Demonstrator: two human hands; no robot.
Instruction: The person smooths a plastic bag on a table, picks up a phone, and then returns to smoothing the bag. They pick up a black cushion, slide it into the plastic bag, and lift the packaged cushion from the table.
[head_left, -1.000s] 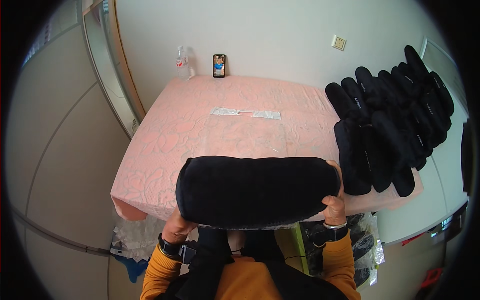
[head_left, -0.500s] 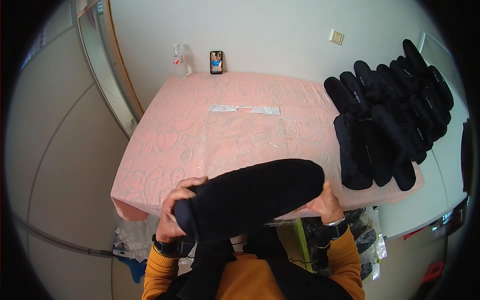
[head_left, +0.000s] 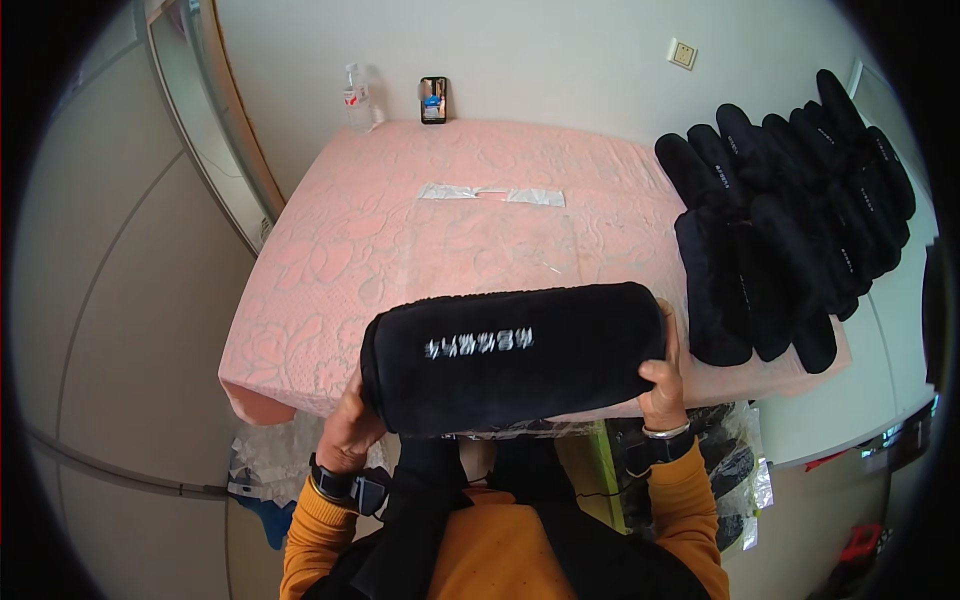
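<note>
A black bolster-shaped cushion [head_left: 510, 375] with a row of white lettering is held level over the front edge of the pink table. My left hand [head_left: 350, 425] grips its left end, the fingers mostly hidden behind it. At the other end my right hand [head_left: 662, 380] clasps the cushion, thumb on the near face and fingers around the far side. On the table's right side lies a pile of similar black cushions [head_left: 775, 280], several of them lettered in white.
A pink floral cloth covers the table [head_left: 310, 250]; a clear sheet is stuck on it with silvery tape [head_left: 535, 197]. At the back stand a plastic bottle [head_left: 356, 95] and a phone [head_left: 433, 100]. Plastic-wrapped dark items [head_left: 725, 455] lie below the table's front edge.
The cushion has turned so its lettered face now shows, and it sits more level. My left hand has shifted lower on its end; my right thumb now rests on the near face.
</note>
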